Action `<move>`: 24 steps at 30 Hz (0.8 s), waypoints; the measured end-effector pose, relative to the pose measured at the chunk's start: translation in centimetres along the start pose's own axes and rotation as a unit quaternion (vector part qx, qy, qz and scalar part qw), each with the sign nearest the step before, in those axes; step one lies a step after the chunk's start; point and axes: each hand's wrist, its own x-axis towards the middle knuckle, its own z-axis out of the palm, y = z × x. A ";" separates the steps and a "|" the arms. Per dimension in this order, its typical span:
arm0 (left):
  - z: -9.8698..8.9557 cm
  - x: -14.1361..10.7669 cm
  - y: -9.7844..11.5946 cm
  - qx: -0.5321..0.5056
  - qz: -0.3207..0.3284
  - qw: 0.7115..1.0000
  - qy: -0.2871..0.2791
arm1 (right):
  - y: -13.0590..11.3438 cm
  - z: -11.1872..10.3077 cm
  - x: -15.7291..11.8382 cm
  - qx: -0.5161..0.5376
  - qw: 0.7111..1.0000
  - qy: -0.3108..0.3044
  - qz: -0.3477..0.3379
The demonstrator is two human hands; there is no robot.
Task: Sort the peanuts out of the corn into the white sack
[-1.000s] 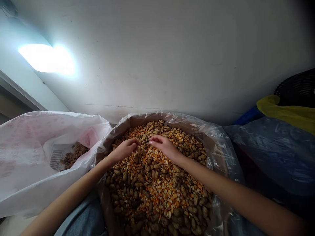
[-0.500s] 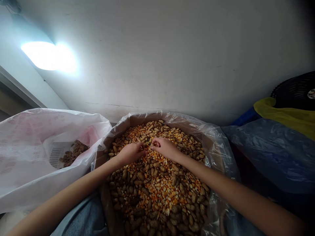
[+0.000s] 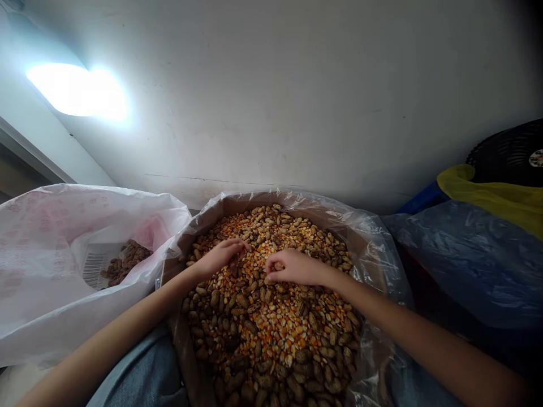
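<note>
Unshelled peanuts and loose orange and yellow corn kernels fill a large box lined with clear plastic. Over the far left of the heap, my left hand is palm down, its fingers loosely bent and apart from the thumb; no item shows in it. To its right, my right hand has its fingers curled in, with a peanut visible between the fingers and thumb. Beneath both hands the corn and peanuts lie mixed.
Left of the box stands an open white plastic sack with a small pile of brown peanuts inside. A grey wall rises behind. Dark plastic, yellow mesh and a black fan are at right.
My hands have moved apart from near-contact over the heap. The left has gone left and slightly up, the right a little right and toward me, with its fingers curled.
</note>
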 end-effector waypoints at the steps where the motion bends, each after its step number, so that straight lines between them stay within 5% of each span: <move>1: 0.3 -0.2 0.0 0.116 0.034 0.993 -0.012 | -0.4 0.3 -0.1 -0.068 0.998 -0.005 -0.009; 4: 1.0 -0.6 0.0 0.398 0.136 0.905 -0.062 | -1.2 0.7 -0.2 -0.189 0.982 0.006 -0.031; 6: 1.2 -0.8 0.0 0.494 0.167 0.848 -0.098 | -1.4 0.7 -0.2 -0.199 0.979 0.019 -0.035; 8: 1.4 -0.8 0.0 0.524 0.175 0.825 -0.118 | -1.1 0.4 -0.2 -0.132 0.991 0.013 -0.024; 10: 1.5 -0.7 0.0 0.503 0.166 0.840 -0.116 | -0.6 -0.1 -0.2 0.027 1.000 -0.013 -0.009; 12: 1.5 -0.6 0.1 0.418 0.138 0.892 -0.102 | -0.1 -0.5 -0.3 0.251 0.968 -0.024 -0.007; 15: 1.3 -0.5 0.6 0.146 0.062 0.985 -0.064 | 0.4 -1.0 -0.3 0.539 0.842 -0.013 -0.036; 18: 0.7 -0.5 1.1 -0.183 0.006 0.983 -0.027 | 0.6 -1.1 -0.2 0.634 0.771 -0.015 -0.054; 21: 0.0 -0.4 1.4 -0.378 -0.015 0.925 -0.023 | 0.9 -1.1 -0.1 0.598 0.801 -0.024 -0.020; 24: -0.5 -0.2 1.3 -0.446 -0.060 0.893 -0.030 | 1.2 -1.0 -0.3 0.436 0.898 -0.047 0.041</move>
